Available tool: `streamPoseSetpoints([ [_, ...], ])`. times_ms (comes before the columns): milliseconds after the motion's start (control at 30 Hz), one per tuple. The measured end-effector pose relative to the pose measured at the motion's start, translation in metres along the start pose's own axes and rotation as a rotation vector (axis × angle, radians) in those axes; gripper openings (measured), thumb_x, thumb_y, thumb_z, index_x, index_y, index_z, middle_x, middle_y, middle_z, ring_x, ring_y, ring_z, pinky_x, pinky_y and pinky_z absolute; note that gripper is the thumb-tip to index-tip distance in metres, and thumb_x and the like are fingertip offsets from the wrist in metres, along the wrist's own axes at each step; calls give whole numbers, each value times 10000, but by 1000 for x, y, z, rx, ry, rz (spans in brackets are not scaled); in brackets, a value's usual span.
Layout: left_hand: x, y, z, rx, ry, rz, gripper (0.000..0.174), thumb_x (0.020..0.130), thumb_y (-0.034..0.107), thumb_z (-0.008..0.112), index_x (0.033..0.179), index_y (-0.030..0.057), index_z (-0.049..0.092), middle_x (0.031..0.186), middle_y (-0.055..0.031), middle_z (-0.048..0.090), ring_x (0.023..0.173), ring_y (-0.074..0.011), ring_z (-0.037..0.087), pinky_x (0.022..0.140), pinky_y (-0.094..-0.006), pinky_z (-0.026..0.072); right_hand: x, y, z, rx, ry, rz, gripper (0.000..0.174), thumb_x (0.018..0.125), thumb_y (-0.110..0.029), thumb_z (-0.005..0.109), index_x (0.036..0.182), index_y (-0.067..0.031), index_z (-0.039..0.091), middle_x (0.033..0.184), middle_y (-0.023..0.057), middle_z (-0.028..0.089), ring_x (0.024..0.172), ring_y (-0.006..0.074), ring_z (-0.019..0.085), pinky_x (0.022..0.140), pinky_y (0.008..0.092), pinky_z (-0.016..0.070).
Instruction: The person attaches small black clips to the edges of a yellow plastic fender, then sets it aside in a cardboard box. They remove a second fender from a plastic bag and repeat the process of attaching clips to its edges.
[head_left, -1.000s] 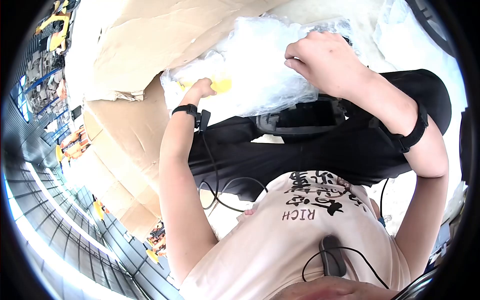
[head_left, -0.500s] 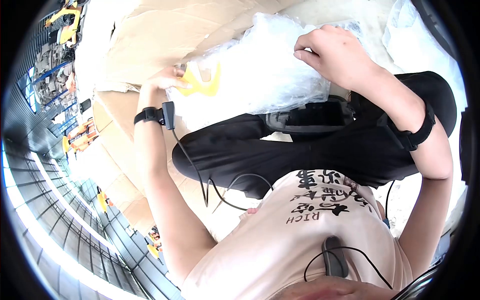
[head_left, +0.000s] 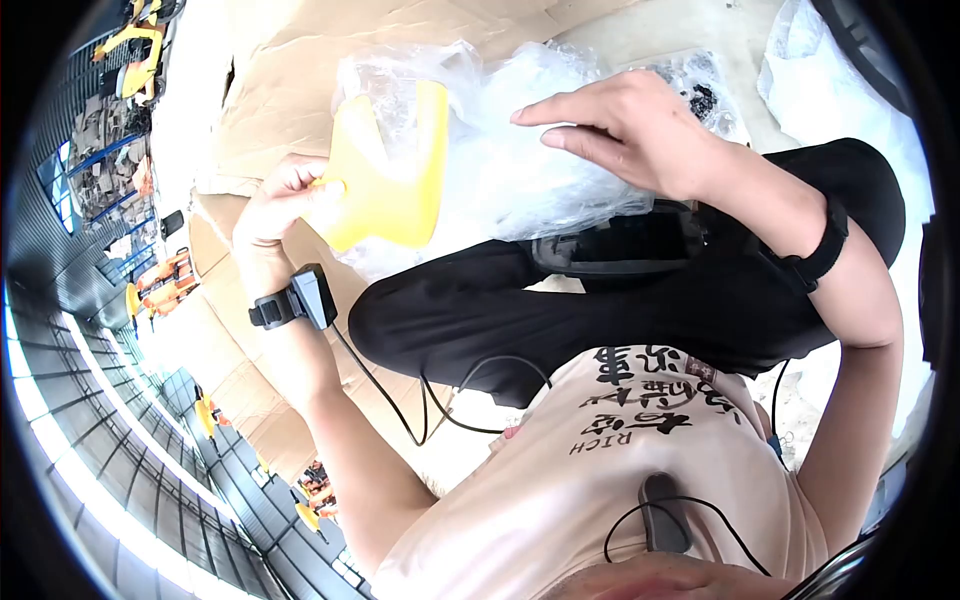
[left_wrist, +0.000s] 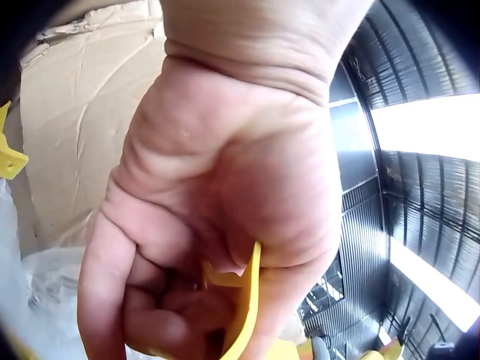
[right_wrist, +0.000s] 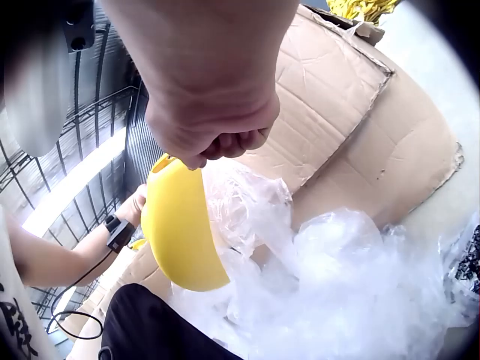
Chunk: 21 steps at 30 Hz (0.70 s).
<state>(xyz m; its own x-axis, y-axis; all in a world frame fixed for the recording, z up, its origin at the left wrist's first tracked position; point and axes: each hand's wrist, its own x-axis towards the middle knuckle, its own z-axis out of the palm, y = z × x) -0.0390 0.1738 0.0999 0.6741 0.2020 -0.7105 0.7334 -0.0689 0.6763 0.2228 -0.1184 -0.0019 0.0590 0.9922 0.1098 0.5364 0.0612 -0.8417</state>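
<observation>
In the head view, my left hand (head_left: 283, 195) grips the end of a yellow, curved plastic part (head_left: 385, 205) with two upright prongs. Its thumb lies on the near face. The left wrist view shows the fingers curled around the part's thin yellow edge (left_wrist: 251, 300). My right hand (head_left: 645, 130) hangs over crumpled clear plastic bags (head_left: 545, 170), index finger and thumb stretched toward the part with a gap between them. From the right wrist, the hand (right_wrist: 217, 124) overlaps the top of the yellow shell (right_wrist: 184, 225), its other fingers loosely bent and holding nothing.
Large cardboard sheets (head_left: 275, 100) spread out at the left and far side. A clear bag with small black pieces (head_left: 700, 95) lies behind the right hand. A dark device with a screen (head_left: 625, 240) sits by the crossed legs (head_left: 600, 310). Another plastic bag (head_left: 800, 80) lies far right.
My left hand has moved left and lifted the yellow part up off the bags, toward me. The right hand has shifted slightly left, and its index finger has straightened.
</observation>
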Motion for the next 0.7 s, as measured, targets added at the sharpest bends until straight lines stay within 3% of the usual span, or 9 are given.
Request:
streamPoseSetpoints([
  [167,6,14,32,35,-243,165,261,838,198,726,884,-54,676,796,-61,660,681,-135,581,622,-255,450,1,0,14,162,33,93,316,937,-242,627,1235,-136,642,738,117,651,710,242,619,682,360,477],
  [233,-2,4,56,-631,66,384,191,800,140,705,786,-35,630,743,-90,630,650,-167,583,577,-260,448,3,-5,11,374,-124,122,385,931,-289,647,1277,-121,619,696,57,592,646,139,523,656,294,439],
  [267,-8,21,85,-510,561,312,133,760,91,673,769,-11,589,740,-114,630,651,-202,617,568,-289,491,3,-8,10,373,-127,114,385,931,-289,647,1277,-121,619,696,57,592,646,139,523,656,294,439],
  [300,8,-26,48,-940,197,298,240,761,90,649,947,-60,618,846,-162,678,713,-240,672,637,-319,560,2,-12,9,485,-189,109,392,932,-300,655,1263,-92,627,707,33,572,657,104,476,646,278,419],
  [467,57,-25,65,-1037,-50,303,451,864,105,579,1255,-113,522,1120,-231,657,926,-287,696,736,-373,604,1,-2,18,895,-207,-17,325,950,-274,658,1083,20,699,861,9,674,781,44,529,713,232,444],
  [500,55,-14,81,-1040,-49,310,451,864,105,579,1255,-113,522,1120,-231,657,926,-287,696,736,-373,604,0,-4,16,889,-212,-18,325,950,-274,658,1083,20,699,861,9,674,781,44,529,713,232,444],
  [567,43,9,115,-856,400,378,442,941,194,552,1276,-91,512,1161,-225,639,964,-300,683,766,-403,599,-3,-8,6,977,-259,74,326,950,-266,656,1081,31,690,914,23,699,820,62,569,756,232,459],
  [633,55,-6,118,-627,447,409,518,996,359,497,1304,-57,508,1192,-201,630,1049,-310,651,888,-447,557,-6,-21,-1,820,-233,26,242,928,-182,675,1021,41,681,824,39,693,744,67,569,695,230,460],
  [700,74,-4,112,-946,-100,196,609,1025,455,405,1418,-10,407,1362,-155,540,1235,-296,542,1033,-419,462,-10,-23,-4,567,-300,6,223,897,-178,694,999,21,683,781,78,685,696,153,620,662,270,462],
])
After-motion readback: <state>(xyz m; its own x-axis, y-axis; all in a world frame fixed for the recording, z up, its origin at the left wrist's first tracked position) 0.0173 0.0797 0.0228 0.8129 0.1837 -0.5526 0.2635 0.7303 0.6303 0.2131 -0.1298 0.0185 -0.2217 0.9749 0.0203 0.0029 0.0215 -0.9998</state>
